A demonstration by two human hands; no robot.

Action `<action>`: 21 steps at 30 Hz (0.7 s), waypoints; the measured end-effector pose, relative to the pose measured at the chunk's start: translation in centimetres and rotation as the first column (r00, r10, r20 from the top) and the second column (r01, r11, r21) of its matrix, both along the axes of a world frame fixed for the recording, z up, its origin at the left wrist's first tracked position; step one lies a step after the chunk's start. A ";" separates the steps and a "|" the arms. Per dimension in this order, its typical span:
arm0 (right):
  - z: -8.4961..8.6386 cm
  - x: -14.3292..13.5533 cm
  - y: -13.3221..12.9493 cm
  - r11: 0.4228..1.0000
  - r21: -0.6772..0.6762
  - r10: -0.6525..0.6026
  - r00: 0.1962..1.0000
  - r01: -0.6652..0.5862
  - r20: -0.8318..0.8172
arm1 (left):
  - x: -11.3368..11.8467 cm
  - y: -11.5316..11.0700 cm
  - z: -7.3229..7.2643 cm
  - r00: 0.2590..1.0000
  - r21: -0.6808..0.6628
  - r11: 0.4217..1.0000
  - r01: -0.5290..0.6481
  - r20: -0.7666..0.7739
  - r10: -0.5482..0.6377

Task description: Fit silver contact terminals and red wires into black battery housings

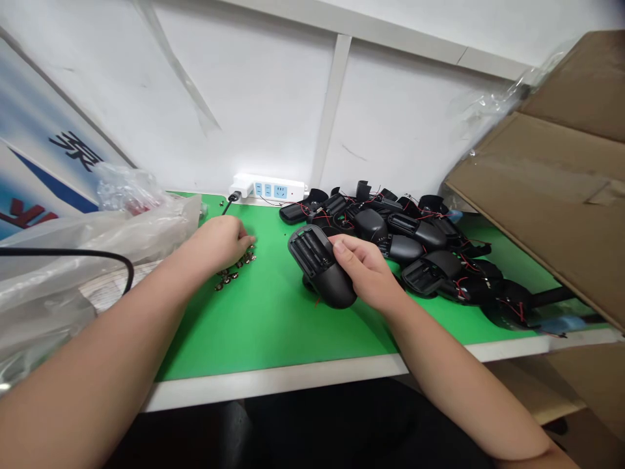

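Note:
My right hand [366, 267] grips a black plastic battery housing [319, 267] by its right edge, thumb on top. The housing is raised over the green mat, tilted, with its slotted battery compartment facing up. A bit of red wire shows beneath it. At the left, my left hand [224, 242] is down by a small scatter of metal battery contacts [228, 279]. Its fingers are curled in with the thumb against them, and whatever is between the fingertips is hidden.
Several more black housings [374, 225] with red wires lie heaped at the back right. A white power strip [278, 189] stands against the wall. Clear plastic bags [146, 228] and a black cable [97, 251] occupy the left. A cardboard box [547, 176] leans in from the right.

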State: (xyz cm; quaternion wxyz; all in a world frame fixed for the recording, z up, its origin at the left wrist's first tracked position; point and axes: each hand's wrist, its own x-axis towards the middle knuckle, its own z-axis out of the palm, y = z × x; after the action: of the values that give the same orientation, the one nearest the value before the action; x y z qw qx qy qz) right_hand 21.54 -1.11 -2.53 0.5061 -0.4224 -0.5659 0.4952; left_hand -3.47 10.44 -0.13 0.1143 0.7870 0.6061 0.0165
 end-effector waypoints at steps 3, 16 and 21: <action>0.0 0.0 0.0 1.000 0.005 0.007 1.000 -0.007 -0.003 | 0.0 -0.5 0.7 0.982 0.045 0.996 -0.070 0.181 0.061; -0.5 -0.5 0.1 0.999 0.051 0.006 1.000 -0.007 0.017 | 3.8 -6.4 1.1 0.369 0.298 0.953 -0.049 0.892 -0.260; -0.8 -1.3 0.0 0.992 0.033 0.122 0.990 -0.120 -0.064 | 4.3 -6.7 0.5 0.247 0.249 0.966 -0.069 0.943 -0.225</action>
State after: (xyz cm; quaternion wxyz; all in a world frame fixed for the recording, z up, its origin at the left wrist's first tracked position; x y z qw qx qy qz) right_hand 20.27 -1.14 -3.34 0.4995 -0.3633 -0.5806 0.5304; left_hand 0.87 3.73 0.41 0.3660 0.6480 0.3619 0.5613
